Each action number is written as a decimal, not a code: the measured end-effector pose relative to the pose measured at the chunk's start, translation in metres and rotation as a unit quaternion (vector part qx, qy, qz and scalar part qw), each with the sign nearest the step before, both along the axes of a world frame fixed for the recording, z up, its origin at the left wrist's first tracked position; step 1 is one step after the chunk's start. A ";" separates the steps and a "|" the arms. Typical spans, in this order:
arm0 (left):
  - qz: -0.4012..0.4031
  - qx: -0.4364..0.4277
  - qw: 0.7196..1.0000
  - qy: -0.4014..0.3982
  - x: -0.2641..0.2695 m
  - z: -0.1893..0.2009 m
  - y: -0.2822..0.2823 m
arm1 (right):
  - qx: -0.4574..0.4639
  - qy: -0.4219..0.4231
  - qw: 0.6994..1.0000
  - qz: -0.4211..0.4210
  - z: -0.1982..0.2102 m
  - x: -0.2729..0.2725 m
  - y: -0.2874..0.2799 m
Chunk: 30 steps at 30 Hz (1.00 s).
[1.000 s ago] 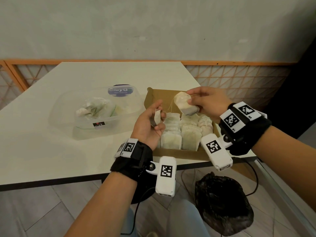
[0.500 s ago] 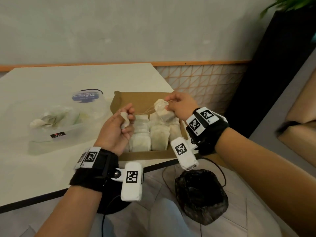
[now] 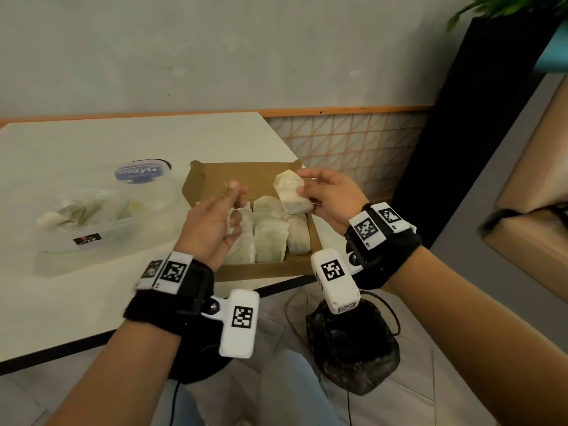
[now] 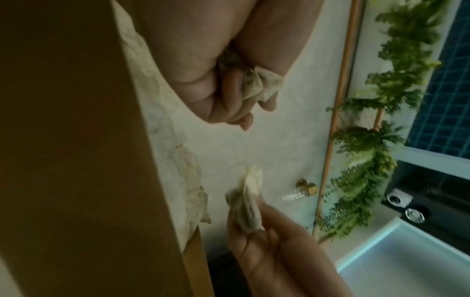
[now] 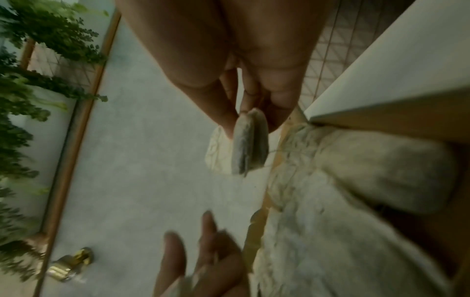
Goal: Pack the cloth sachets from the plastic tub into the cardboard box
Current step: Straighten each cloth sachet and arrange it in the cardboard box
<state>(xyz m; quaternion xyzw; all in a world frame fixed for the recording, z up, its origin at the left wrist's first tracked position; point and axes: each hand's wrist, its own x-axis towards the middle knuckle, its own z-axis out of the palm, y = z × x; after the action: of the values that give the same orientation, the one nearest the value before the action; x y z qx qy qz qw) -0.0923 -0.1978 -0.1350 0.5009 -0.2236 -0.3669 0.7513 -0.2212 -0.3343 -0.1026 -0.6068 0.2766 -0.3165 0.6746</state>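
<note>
My right hand (image 3: 330, 196) pinches a sachet (image 3: 292, 192) above the box (image 3: 196, 182), long axis tilted toward me. My left hand (image 3: 212, 222) curls round a small tag (image 3: 230, 221). Packed sachets (image 3: 270, 238) stand in the box; the tub (image 3: 92, 216) holds a few, blurred.

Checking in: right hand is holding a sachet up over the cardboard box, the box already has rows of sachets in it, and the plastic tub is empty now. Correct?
Not quite. The plastic tub is not empty: the head view shows several sachets left inside it. The rest stands: the right hand holds a sachet above the cardboard box, which already holds rows of packed sachets.
</note>
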 end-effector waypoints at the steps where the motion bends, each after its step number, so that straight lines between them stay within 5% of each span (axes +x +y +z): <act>1: -0.007 0.022 0.999 -0.027 -0.005 0.003 -0.002 | 0.009 -0.020 1.000 0.021 0.002 0.002 0.005; 7: -0.059 0.077 0.993 -0.063 -0.014 0.007 -0.006 | 0.007 -0.029 0.998 0.053 0.002 0.018 0.024; 11: -0.008 0.075 0.992 -0.101 -0.007 0.002 -0.006 | 0.031 -0.032 0.998 0.041 -0.002 0.023 0.031; 14: 0.032 0.074 0.988 -0.135 -0.004 -0.005 -0.004 | -0.051 0.058 0.997 0.011 -0.012 0.021 0.031; 17: 0.036 0.062 0.990 -0.124 -0.006 -0.006 -0.003 | -0.036 0.076 0.996 0.018 -0.025 0.021 0.036; 23: 0.012 0.053 0.997 -0.048 0.000 -0.008 -0.004 | 0.047 -0.017 0.998 0.028 -0.035 0.023 0.038; 30: -0.016 0.045 0.999 0.001 0.003 -0.008 -0.003 | 0.040 -0.053 0.998 0.016 -0.039 0.025 0.039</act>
<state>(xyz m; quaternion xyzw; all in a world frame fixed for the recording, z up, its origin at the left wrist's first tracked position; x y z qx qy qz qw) -0.0895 -0.2011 -0.1433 0.5304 -0.2141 -0.3891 0.7221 -0.1958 -0.2951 -0.1414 -0.5664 0.2435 -0.3262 0.7166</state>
